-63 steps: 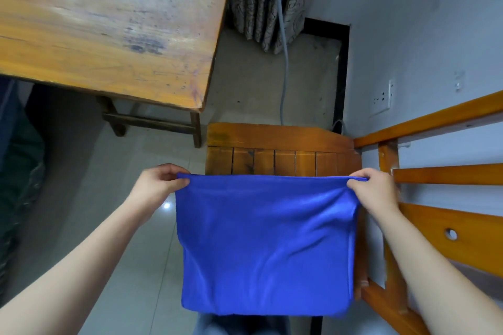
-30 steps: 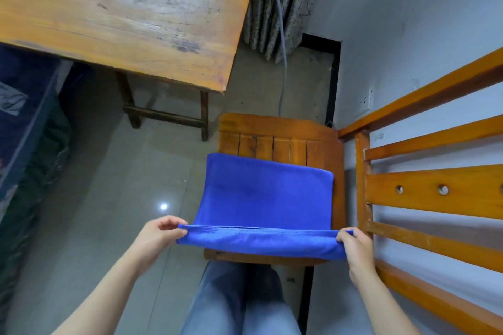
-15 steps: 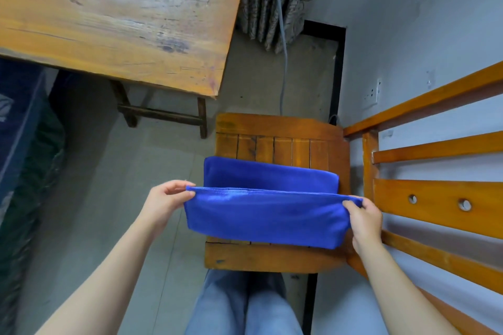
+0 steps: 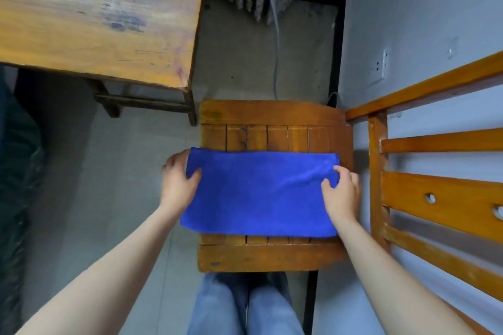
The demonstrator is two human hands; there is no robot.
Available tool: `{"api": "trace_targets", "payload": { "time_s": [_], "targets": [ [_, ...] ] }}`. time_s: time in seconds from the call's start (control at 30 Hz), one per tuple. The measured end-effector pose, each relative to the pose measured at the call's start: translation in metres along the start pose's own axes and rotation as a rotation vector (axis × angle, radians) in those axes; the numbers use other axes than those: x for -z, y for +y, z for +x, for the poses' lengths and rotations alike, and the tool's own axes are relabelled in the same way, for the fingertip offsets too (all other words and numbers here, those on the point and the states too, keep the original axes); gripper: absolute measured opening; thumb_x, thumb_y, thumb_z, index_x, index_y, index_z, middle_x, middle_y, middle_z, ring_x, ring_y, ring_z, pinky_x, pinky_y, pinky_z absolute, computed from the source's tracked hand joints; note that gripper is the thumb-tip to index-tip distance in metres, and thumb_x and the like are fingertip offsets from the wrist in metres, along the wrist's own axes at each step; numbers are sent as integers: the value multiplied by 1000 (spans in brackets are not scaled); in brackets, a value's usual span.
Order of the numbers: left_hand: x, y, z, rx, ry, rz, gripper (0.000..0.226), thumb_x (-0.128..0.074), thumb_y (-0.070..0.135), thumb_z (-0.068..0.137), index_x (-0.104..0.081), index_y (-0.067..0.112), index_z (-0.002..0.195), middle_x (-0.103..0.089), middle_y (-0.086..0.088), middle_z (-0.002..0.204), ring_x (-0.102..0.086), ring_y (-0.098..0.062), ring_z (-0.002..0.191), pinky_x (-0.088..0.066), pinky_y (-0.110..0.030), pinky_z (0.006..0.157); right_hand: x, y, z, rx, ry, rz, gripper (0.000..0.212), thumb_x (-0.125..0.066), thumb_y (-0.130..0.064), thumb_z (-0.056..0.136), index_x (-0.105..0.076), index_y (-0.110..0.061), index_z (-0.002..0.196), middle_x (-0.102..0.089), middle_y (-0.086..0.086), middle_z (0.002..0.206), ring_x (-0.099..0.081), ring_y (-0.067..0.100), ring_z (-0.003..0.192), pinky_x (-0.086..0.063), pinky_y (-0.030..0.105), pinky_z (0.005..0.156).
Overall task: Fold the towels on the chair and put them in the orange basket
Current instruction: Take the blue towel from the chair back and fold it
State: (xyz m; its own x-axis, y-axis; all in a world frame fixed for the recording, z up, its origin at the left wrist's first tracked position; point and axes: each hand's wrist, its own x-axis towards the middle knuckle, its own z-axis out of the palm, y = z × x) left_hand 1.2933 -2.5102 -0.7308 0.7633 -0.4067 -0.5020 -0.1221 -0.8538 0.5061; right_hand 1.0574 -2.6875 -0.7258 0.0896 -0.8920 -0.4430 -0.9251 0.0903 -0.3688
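Note:
A blue towel (image 4: 258,193) lies folded in half as a flat wide rectangle on the wooden chair seat (image 4: 272,255). My left hand (image 4: 178,185) grips the towel's far left corner, thumb on top and fingers beneath the edge. My right hand (image 4: 341,194) pinches the far right corner, where the cloth is slightly wrinkled. No orange basket is in view.
A worn wooden table (image 4: 95,16) stands at the upper left, its leg (image 4: 192,106) close to the chair's far left corner. An orange wooden rail frame (image 4: 441,193) runs along the right by the grey wall. A curtain and a cable (image 4: 275,35) hang beyond the chair. My legs show below.
The towel hung from both hands, then its lower half was laid on the seat and the near edge carried forward over it. It now lies folded in half, both hands at the far corners.

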Motion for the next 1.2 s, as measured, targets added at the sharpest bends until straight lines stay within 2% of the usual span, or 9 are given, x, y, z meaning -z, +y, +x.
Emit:
{"api": "trace_targets", "payload": {
  "time_s": [0.17,0.33,0.53,0.67,0.77,0.87,1.0,1.1,1.2],
  "targets": [
    [-26,-6,-28,-269,-289,530,53,-49,29,92,-34,21,142,-19,-4,155,-17,-26,142,-22,-40,111,-25,13,-13,-9,-365,-3,37,-54,-14,90,-51,-10,127,-53,11,123,-54,24,110,-40,26,84],
    [-25,-5,-27,-223,-253,546,53,-48,27,93,-32,19,143,-21,-6,154,-21,-27,140,-25,-40,110,-11,26,-17,-411,-81,64,44,-53,-17,92,-42,-9,134,-41,16,133,-46,34,120,-47,41,94],
    [-27,-21,-46,-336,-285,572,54,-80,9,62,-63,3,113,-56,-24,126,-57,-45,108,-52,-50,77,-7,40,-25,-411,-188,22,59,-55,-18,92,-28,-7,143,-35,18,140,-46,36,123,-47,43,93],
    [-40,-32,-72,-421,-342,658,68,-88,12,39,-64,9,103,-66,-19,111,-66,-38,93,-56,-42,61,-11,42,-29,-453,-187,89,62,-60,-19,89,-30,-8,142,-39,17,135,-51,35,117,-49,43,90],
    [-50,-38,-91,-461,-416,678,80,-86,14,34,-49,14,105,-68,-16,109,-68,-34,93,-56,-37,63,-13,49,-27,-472,-204,141,44,-63,-20,87,-48,-6,125,-55,16,122,-59,32,102,-52,39,81],
    [-55,-42,-100,-478,-444,734,74,-86,15,32,-59,13,101,-69,-15,107,-68,-34,91,-56,-37,64,-13,55,-26,-489,-215,177,21,-65,-19,85,-58,-4,97,-64,16,105,-59,27,81,-53,35,73],
    [-52,-49,-99,-474,-456,768,68,-87,17,29,-68,12,94,-70,-12,105,-69,-34,89,-56,-36,62,2,45,-38,-404,-90,91,21,-63,-25,86,-57,-5,90,-65,13,102,-61,28,92,-54,35,75],
    [-45,-37,-99,-490,-524,795,73,-82,32,52,-55,19,119,-54,-10,133,-56,-32,116,-51,-37,83,16,19,-60,-121,108,35,19,-62,-18,86,-59,-2,96,-62,11,100,-55,27,95,-40,27,70],
    [-45,-32,-96,-449,-675,818,63,-47,31,88,-22,26,146,-3,1,158,-8,-24,144,-19,-37,112,20,-6,-76,-10,85,103,14,-60,-15,86,-56,-4,93,-60,7,96,-54,19,84,-32,16,55]
  ]
}}
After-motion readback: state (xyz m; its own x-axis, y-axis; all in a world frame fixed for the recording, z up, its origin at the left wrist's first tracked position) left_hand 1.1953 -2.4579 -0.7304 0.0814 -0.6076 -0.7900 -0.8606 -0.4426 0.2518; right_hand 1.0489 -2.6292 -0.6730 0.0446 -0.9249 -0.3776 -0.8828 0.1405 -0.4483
